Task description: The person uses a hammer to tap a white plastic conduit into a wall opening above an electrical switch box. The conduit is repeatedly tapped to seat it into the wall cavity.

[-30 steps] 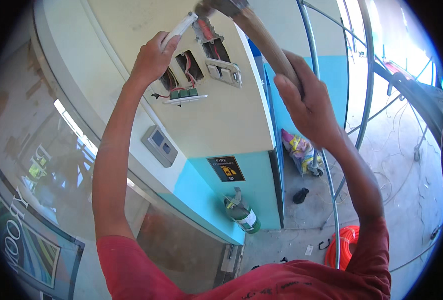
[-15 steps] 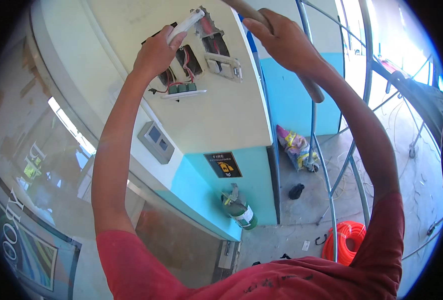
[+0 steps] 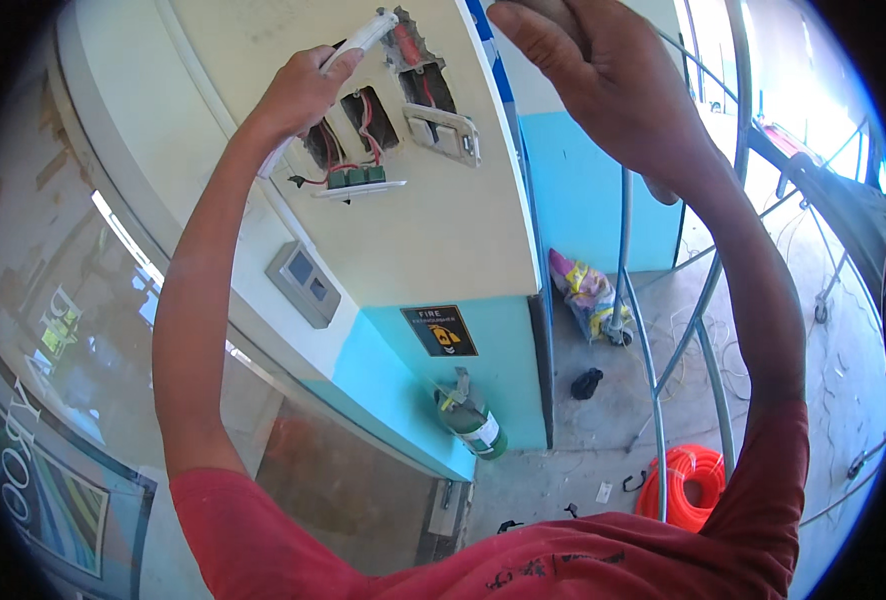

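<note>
My left hand [image 3: 308,92] is closed around a long white chisel-like bar [image 3: 368,35]. The bar's upper end meets the left edge of a roughly chipped wall recess [image 3: 406,42], where a red tube shows. My right hand [image 3: 603,70] is raised beside the wall corner, wrapped round a thick brown handle [image 3: 665,192]; its far end lies out of view. Below the recess, a white switch plate [image 3: 443,133] hangs tilted from a wall box. Left of it, red and white wires [image 3: 368,125] run from open boxes to a plate with green modules [image 3: 356,177].
Metal scaffold tubes [image 3: 653,350] stand close by my right arm. A grey wall device [image 3: 304,284], a sign [image 3: 440,331] and a green extinguisher [image 3: 473,424] are lower down. An orange hose coil [image 3: 683,480], a colourful bag [image 3: 588,295] and cables lie on the floor.
My right hand has risen with the brown handle and looks larger. My left hand has shifted slightly left and up, the white bar still in it. The view has shifted a little.
</note>
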`<state>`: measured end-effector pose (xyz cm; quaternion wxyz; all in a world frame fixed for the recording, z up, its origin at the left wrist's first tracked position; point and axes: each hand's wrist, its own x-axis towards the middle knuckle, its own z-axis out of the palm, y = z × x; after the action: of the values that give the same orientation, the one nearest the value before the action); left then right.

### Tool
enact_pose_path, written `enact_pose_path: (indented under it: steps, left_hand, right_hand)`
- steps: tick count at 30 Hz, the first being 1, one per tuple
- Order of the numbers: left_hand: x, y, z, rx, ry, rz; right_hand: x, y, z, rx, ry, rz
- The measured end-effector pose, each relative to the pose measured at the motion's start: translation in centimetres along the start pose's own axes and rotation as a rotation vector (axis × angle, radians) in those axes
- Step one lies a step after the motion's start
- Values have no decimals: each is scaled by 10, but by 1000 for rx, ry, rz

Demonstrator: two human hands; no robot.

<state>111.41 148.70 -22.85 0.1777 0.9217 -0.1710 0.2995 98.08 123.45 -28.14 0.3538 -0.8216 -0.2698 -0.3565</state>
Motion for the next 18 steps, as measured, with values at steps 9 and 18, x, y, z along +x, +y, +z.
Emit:
enact_pose_path:
  steps: [9, 18]
  left_hand:
    - [7, 9, -4, 105, -15, 60]
    - [-6, -9, 5, 135, 42, 59]
  right_hand:
    - [45, 104, 56, -211, 388, -234]
    - [21, 9, -3, 222, 70, 90]
